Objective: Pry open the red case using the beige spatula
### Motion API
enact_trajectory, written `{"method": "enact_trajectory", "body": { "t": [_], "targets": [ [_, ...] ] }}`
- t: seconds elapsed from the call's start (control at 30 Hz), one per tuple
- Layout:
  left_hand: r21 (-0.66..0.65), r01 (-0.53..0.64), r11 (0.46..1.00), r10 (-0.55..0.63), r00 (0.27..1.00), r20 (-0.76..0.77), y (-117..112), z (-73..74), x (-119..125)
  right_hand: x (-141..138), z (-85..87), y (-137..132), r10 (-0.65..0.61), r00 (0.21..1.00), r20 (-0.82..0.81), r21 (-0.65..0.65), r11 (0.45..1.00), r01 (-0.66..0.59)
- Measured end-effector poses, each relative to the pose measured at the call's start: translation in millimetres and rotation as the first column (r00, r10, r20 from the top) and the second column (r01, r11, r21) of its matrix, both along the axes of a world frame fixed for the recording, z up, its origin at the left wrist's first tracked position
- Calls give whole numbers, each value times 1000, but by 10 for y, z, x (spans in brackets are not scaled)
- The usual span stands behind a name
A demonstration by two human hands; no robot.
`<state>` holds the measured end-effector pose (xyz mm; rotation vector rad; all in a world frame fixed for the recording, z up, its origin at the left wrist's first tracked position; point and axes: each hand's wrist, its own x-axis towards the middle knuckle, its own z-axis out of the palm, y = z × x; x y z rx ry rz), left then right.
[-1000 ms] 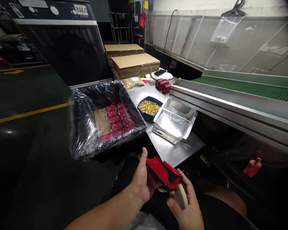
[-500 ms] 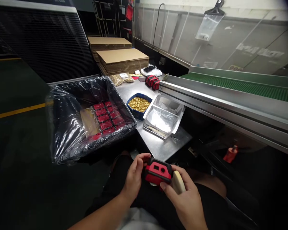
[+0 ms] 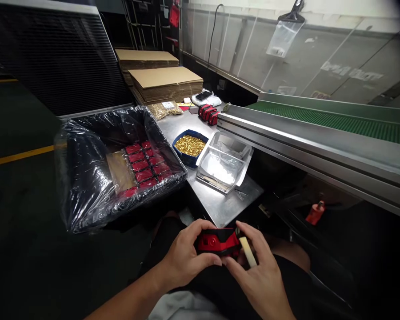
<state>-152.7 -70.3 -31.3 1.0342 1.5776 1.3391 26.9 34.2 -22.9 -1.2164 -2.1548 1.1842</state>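
Observation:
Over my lap, a small red-and-black plastic device (image 3: 215, 241) is gripped at its left end by my left hand (image 3: 183, 253), fingers over the top and thumb along the bottom edge. Its red side with small round details faces me. My right hand (image 3: 262, 271) is at the device's right end, index fingertip by the top corner and thumb near the lower edge. A flat cream-coloured pad (image 3: 247, 252) is held within the right hand, close beside the device. What the right fingertips do behind the device is hidden.
A plastic-lined bin (image 3: 86, 178) with rows of red-and-black pieces stands left. On the metal table (image 3: 216, 209) are a blue tub (image 3: 175, 146) of gold-coloured small parts, a divided white tray (image 3: 243, 171), more red-and-black devices (image 3: 208, 114) and cardboard stacks (image 3: 166, 78). A green conveyor (image 3: 320, 118) runs right.
My left hand has closed around the device's left end, where its fingers were more upright before. The device has tipped, showing a different face. The right hand keeps the cream pad.

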Motion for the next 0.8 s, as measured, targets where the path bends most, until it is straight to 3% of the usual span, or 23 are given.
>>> {"method": "enact_trajectory", "body": {
  "t": [0.13, 0.2, 0.37, 0.5, 0.6, 0.7, 0.8],
  "targets": [
    [-12, -56, 998, 57, 974, 218, -55, -66, 33, -14, -1, -5, -136, 990, -33, -345, 931, 117],
    [20, -49, 999, 40, 950, 308, -85, -117, 36, -25, -14, -26, -168, 982, -82, -407, 906, 121],
    [109, -46, 993, -11, 882, 471, -124, -263, 112, -53, -27, -57, -206, 969, -138, -445, 886, 125],
    [63, -158, 986, 96, 824, 559, -121, -362, 237, -52, -23, -52, -183, 973, -142, -443, 890, 103],
    [49, -222, 974, 163, 833, 528, -120, -403, 294, -29, -28, -62, -187, 971, -149, -431, 896, 106],
    [-2, -287, 958, 257, 852, 456, -114, -399, 305, -1, -24, -72, -182, 969, -168, -415, 904, 98],
    [-47, -325, 944, 305, 813, 496, -87, -355, 304, 30, -23, -63, -172, 965, -196, -388, 918, 85]
  ]
}}
